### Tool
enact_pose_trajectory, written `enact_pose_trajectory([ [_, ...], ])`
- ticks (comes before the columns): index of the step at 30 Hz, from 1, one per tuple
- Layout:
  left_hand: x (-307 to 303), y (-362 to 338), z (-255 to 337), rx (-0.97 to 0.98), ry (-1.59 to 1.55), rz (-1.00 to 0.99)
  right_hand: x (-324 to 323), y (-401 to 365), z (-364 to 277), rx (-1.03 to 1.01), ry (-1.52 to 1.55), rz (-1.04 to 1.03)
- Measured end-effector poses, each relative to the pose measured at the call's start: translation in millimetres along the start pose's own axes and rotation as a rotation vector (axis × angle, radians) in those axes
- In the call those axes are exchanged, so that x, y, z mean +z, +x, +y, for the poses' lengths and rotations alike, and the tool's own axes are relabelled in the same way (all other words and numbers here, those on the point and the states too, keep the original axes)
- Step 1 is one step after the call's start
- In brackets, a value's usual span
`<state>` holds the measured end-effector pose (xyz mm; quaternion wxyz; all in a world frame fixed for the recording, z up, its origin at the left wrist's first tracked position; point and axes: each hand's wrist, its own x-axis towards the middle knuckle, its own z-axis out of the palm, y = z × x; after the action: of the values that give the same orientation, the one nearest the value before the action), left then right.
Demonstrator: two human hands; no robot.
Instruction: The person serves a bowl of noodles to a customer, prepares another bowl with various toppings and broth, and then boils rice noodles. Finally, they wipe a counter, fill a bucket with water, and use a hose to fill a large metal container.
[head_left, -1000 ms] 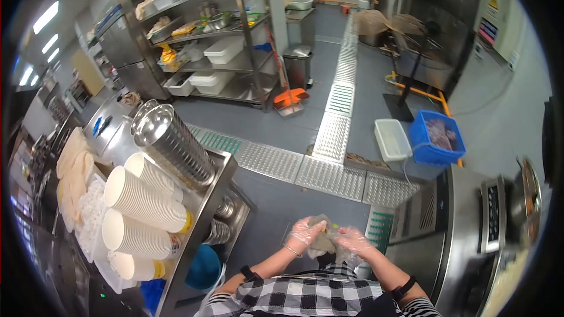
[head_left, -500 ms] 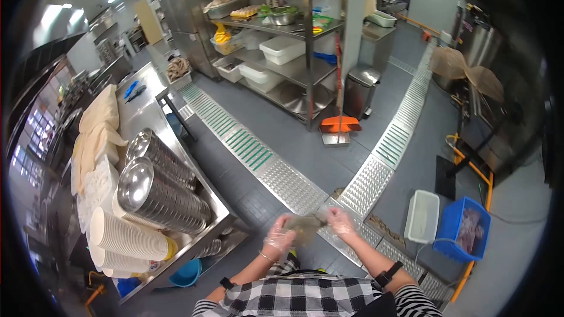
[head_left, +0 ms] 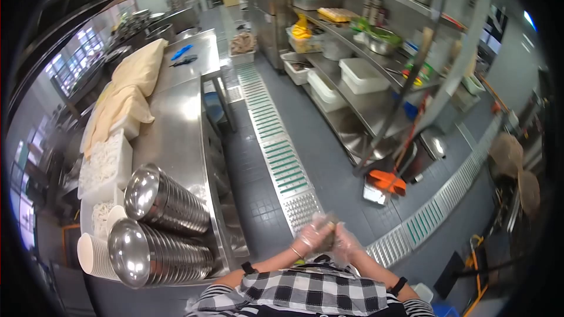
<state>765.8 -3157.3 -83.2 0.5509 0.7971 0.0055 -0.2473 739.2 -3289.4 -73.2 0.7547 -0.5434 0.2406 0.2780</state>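
Note:
In clear plastic gloves, my left hand (head_left: 316, 233) and my right hand (head_left: 346, 243) are close together in front of my checked apron (head_left: 317, 290), over the floor grating. A small greyish-green cloth-like item (head_left: 331, 221) shows between them, mostly covered by the fingers. Both hands are closed around it. To the left of my hands, stacks of metal bowls (head_left: 134, 252) lie tilted at the near end of the steel counter (head_left: 182, 97), beside a stack of paper cups (head_left: 94, 253).
White tubs (head_left: 106, 164) and beige cloths (head_left: 138, 64) line the counter. Steel shelves (head_left: 367, 108) with containers stand ahead to the right, an orange-and-grey dustpan (head_left: 385, 183) at their foot. A floor drain (head_left: 276, 147) runs between counter and shelves.
The view has swung left toward the counter. My hands have come together, and the greyish item that was stretched between them is now bunched and mostly hidden.

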Motion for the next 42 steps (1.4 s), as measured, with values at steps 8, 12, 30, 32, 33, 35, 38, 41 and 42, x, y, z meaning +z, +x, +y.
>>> enact_pose_trajectory([
  [8, -34, 158, 47, 0.159, -0.22, -0.149, -50, 152, -145, -0.328, -0.564, 0.196],
  [12, -78, 249, 56, 0.233, -0.076, 0.186, -77, 262, -208, -0.487, -0.233, 0.056],
  [30, -335, 502, 84, 0.304, -0.667, 0.338, 164, 529, -462, 0.048, -0.294, -0.503],
  [32, -368, 534, 98, 0.27, -0.726, 0.417, 177, 569, -479, 0.083, -0.341, -0.519],
  [33, -384, 545, 101, 0.264, -0.729, 0.405, 182, 589, -487, 0.09, -0.355, -0.518],
  [35, -424, 568, 109, 0.237, -0.489, 0.288, 184, 629, -505, 0.103, -0.358, -0.505],
  [38, -567, 583, 160, 0.082, -0.234, 0.345, 187, 697, -537, 0.122, -0.339, -0.479],
  [41, -800, 593, 288, 0.142, 0.18, 1.041, 189, 790, -588, 0.144, -0.326, -0.482],
  [42, -858, 597, 332, 0.123, 0.272, 1.244, 192, 818, -604, 0.146, -0.321, -0.492],
])
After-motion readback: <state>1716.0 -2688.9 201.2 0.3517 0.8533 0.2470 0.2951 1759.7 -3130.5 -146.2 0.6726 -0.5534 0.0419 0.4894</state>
